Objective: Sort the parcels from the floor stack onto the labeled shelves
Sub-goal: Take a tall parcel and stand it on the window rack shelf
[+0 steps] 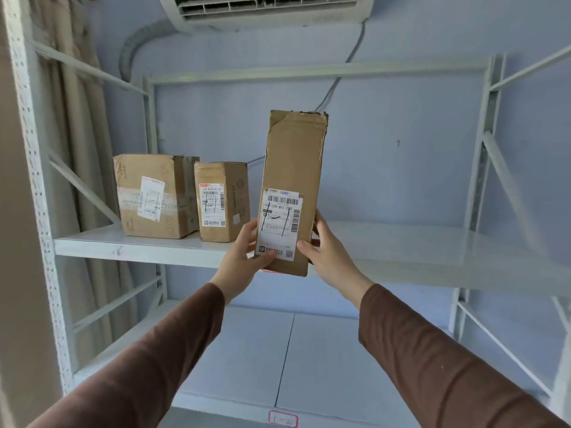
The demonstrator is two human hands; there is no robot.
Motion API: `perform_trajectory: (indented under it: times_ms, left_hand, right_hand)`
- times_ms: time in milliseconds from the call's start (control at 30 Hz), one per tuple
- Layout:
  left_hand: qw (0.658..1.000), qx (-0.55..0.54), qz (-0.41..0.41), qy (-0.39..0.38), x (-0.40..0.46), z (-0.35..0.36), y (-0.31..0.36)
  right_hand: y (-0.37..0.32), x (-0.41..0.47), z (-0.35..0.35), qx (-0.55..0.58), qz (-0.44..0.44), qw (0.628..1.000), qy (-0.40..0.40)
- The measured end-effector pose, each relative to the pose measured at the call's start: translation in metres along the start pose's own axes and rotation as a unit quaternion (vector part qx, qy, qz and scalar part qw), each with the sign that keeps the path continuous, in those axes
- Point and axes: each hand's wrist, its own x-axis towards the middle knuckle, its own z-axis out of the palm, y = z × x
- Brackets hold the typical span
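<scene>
Both hands, left (239, 257) and right (327, 254), grip pinching the tall parcel (293, 186) upright just in front of the upper shelf (139, 247), right of two boxes (185, 196) on it.

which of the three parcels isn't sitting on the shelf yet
The tall narrow parcel, gripped upright at its base by the left hand and right hand; the two squatter boxes rest on the shelf.
</scene>
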Motion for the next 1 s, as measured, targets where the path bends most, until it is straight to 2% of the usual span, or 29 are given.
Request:
perform_trajectory:
  times_ms: [333,500,1000]
  left_hand:
    - [0.999,0.001,-0.036,-0.039,0.065,-0.001,-0.070]
    - [0.994,0.079,-0.045,-0.053,0.101,-0.003,-0.086]
    - [0.979,0.170,-0.090,-0.071,0.174,0.003,-0.122]
  right_hand:
    - [0.060,0.074,0.022,-0.083,0.052,0.995,-0.017]
    - [0.088,0.110,0.026,-0.117,0.067,0.989,-0.069]
    - [0.132,0.187,0.045,-0.163,0.081,0.981,-0.068]
